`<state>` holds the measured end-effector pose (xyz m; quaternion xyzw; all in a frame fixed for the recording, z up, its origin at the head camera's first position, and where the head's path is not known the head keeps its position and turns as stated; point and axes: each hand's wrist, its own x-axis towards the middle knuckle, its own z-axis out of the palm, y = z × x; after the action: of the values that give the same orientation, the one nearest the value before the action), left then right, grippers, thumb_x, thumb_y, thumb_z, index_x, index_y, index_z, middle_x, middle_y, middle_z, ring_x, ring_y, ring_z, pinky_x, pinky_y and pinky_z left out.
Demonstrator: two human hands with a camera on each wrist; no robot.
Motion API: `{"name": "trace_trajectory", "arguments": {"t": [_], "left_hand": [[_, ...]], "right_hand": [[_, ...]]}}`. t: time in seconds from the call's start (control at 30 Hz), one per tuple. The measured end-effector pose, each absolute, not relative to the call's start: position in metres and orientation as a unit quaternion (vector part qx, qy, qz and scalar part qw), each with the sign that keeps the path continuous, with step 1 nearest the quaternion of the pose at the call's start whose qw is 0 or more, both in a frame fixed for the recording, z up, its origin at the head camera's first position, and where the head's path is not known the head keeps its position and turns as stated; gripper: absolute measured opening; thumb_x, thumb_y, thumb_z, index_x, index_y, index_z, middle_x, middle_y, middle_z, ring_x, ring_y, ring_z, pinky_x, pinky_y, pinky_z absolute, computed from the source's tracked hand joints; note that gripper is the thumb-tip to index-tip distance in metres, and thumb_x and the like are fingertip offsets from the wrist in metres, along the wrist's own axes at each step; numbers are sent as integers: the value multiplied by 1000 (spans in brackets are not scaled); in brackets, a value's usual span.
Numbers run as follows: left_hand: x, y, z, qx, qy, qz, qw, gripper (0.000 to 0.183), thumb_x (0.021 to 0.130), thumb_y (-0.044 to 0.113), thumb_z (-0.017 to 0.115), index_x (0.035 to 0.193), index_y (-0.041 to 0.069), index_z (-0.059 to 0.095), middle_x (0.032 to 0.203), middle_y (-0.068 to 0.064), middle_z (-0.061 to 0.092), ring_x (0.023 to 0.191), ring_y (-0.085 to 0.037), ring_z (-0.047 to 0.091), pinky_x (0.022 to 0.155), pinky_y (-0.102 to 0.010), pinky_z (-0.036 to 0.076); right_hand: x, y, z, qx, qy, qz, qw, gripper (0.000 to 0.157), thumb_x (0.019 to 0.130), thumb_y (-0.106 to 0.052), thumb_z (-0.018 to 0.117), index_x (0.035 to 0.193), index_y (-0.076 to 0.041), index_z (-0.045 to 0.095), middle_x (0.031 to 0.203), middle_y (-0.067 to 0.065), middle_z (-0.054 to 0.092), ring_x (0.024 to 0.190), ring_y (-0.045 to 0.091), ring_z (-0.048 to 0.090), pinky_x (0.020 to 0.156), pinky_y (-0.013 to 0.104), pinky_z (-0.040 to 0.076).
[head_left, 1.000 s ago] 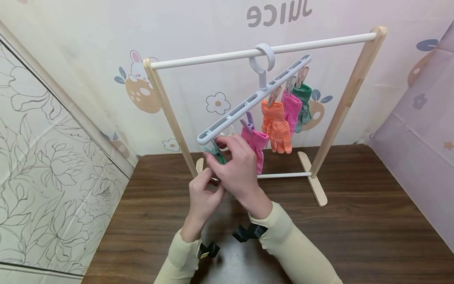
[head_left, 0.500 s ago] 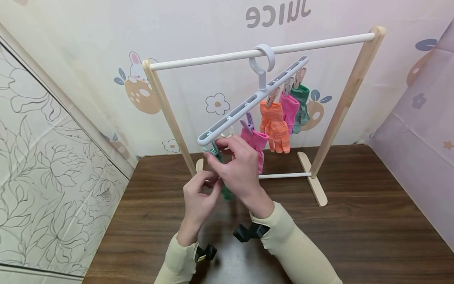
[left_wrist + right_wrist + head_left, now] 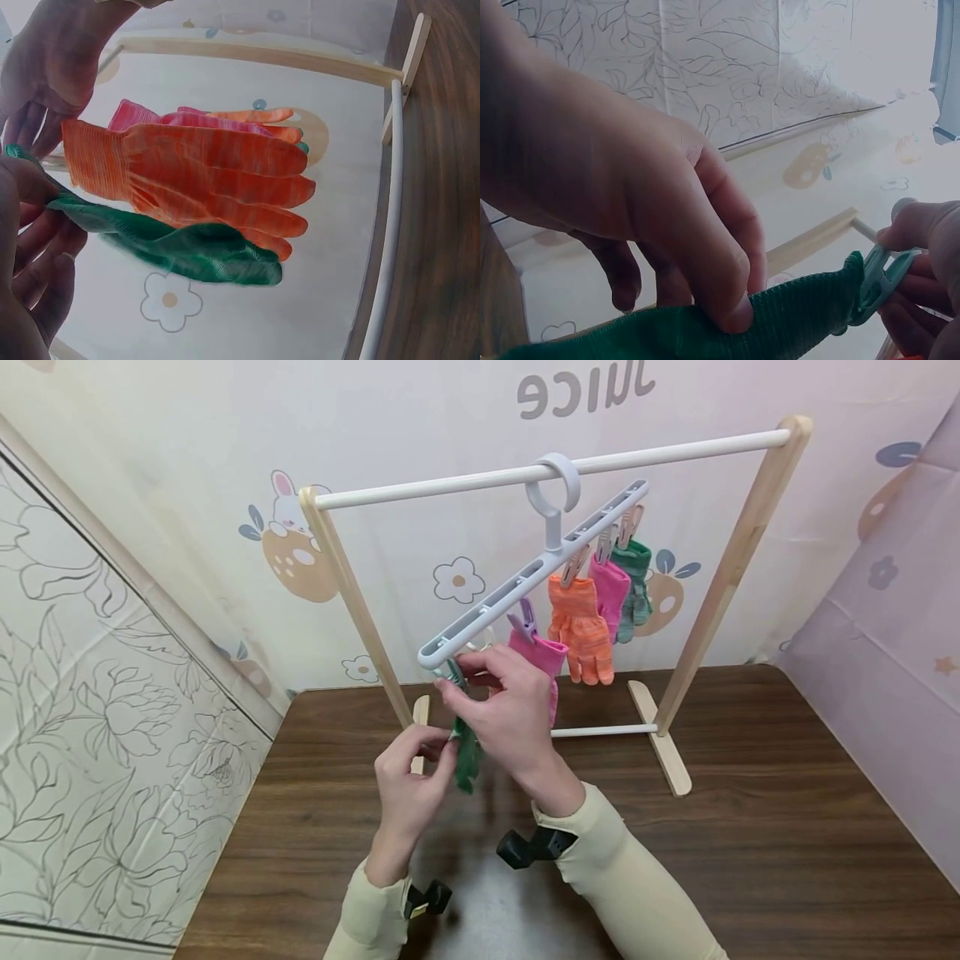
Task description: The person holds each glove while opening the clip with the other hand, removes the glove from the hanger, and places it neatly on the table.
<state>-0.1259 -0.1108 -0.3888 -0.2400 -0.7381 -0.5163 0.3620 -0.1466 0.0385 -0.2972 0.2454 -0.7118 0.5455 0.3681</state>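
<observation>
My left hand (image 3: 408, 781) pinches a green glove (image 3: 467, 762) near its cuff, between thumb and fingers. Up at the near end of the grey hanger (image 3: 487, 606), my right hand (image 3: 510, 710) pinches a green clothespin (image 3: 883, 281). In the right wrist view the glove's cuff edge lies at the clothespin's jaws; whether they grip it I cannot tell. Seen from the left wrist, the green glove (image 3: 187, 240) dangles beside an orange glove (image 3: 210, 165), which my right hand mostly hides in the head view.
Farther along the hanger hang a pink glove (image 3: 538, 652), an orange glove (image 3: 581, 627), another pink glove (image 3: 609, 589) and a green one (image 3: 633, 581) on clothespins. The hanger hooks over the white bar (image 3: 675, 449) of a wooden rack (image 3: 738, 568) on a brown table (image 3: 750, 860).
The left hand has moved down and left, away from the right hand, and more of the green glove shows. The right hand stays at the clothespin.
</observation>
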Motion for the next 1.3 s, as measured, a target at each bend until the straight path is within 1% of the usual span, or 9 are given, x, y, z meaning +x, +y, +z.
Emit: {"name": "trace_trajectory", "arguments": {"t": [0.17,0.3,0.43,0.6,0.77,0.97,1.07,1.2,1.3], "left_hand": [[-124,-115,-391,-230,-745,-517,353,6,88,10,73,89,4,72,80,-2,69,65,-14,61,58,-23,52],[-123,-118,-393,-224,-751,-513,350,7,88,10,73,89,3,72,81,-3,69,65,-14,61,58,-24,52],[-122,-121,-395,-222,-758,-508,344,5,86,7,74,89,3,72,82,-3,69,64,-14,61,55,-27,52],[-119,-126,-399,-219,-768,-500,335,10,81,2,77,89,6,73,81,-3,70,64,-14,60,51,-32,51],[-117,-130,-407,-208,-774,-500,327,13,80,1,80,88,7,73,79,-4,71,65,-14,61,51,-29,50],[-113,-135,-414,-184,-778,-526,290,13,80,-1,80,87,7,73,78,-3,70,66,-10,61,54,-25,50],[-109,-137,-414,-176,-780,-538,267,13,79,-6,79,86,4,72,76,-7,70,65,-10,61,53,-23,49],[-97,-135,-399,-167,-784,-552,229,11,79,-10,76,84,-2,70,74,-11,69,62,-11,60,52,-21,47],[-91,-134,-396,-160,-785,-563,203,12,80,-10,76,83,0,70,73,-9,69,62,-10,59,52,-22,46]], "right_hand": [[-145,41,-297,238,-711,550,367,20,79,-15,85,94,-5,76,87,2,71,78,12,66,64,35,57],[-143,42,-296,236,-719,541,367,21,79,-18,85,94,-6,76,87,1,71,78,11,63,64,32,56],[-141,44,-296,234,-728,530,367,23,79,-19,85,96,-6,76,89,1,71,78,10,61,62,29,52],[-139,45,-296,239,-732,522,367,28,79,-19,85,100,-5,75,92,3,71,83,10,62,68,29,52],[-137,46,-296,247,-732,519,365,32,79,-18,85,104,-3,73,95,4,71,88,10,64,75,29,55],[-137,48,-297,255,-730,511,376,35,79,-18,85,107,-2,72,97,6,71,89,12,64,78,30,55],[-137,48,-296,259,-730,503,383,36,79,-18,85,108,-2,72,97,7,71,90,13,65,79,30,55],[-136,50,-296,262,-735,493,384,38,79,-18,85,109,-2,71,98,7,71,91,13,65,79,30,55],[-136,52,-296,263,-737,488,386,37,78,-18,86,109,-2,71,98,7,71,90,13,65,78,31,55]]}}
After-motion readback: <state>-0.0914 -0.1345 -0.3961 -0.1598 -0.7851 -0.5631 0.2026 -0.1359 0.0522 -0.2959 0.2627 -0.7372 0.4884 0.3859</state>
